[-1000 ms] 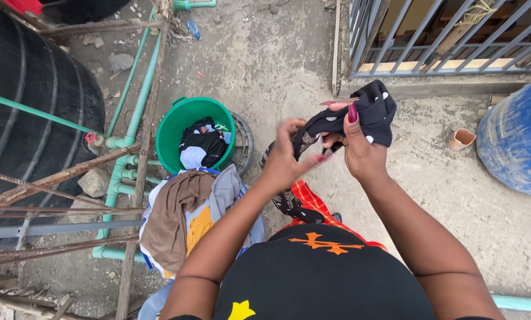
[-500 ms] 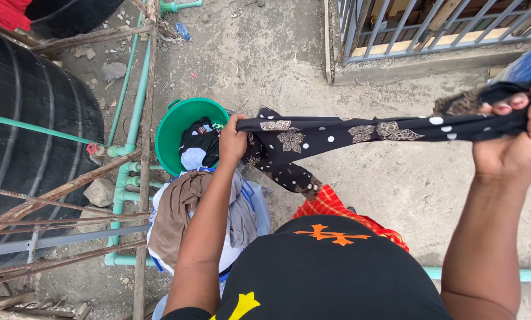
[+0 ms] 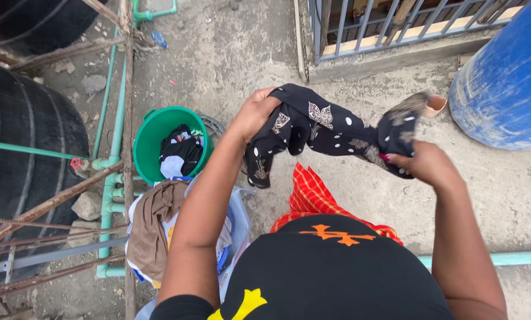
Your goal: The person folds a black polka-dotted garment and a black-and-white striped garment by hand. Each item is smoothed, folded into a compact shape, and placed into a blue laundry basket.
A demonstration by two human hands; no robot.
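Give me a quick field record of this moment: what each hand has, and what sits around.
left hand: grips one end of the black patterned cloth
right hand: grips the other end, bunched
cloth state: held in the air between both hands, slack
green bucket: on the ground, clothes inside
brown garment: draped over a pile beside the bucket
blue barrel: standing by the right hand
ground: bare concrete

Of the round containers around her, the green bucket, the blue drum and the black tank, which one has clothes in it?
The green bucket, left of the left hand: dark and pale clothes lie inside it. The blue drum and black tank show only their outer walls.
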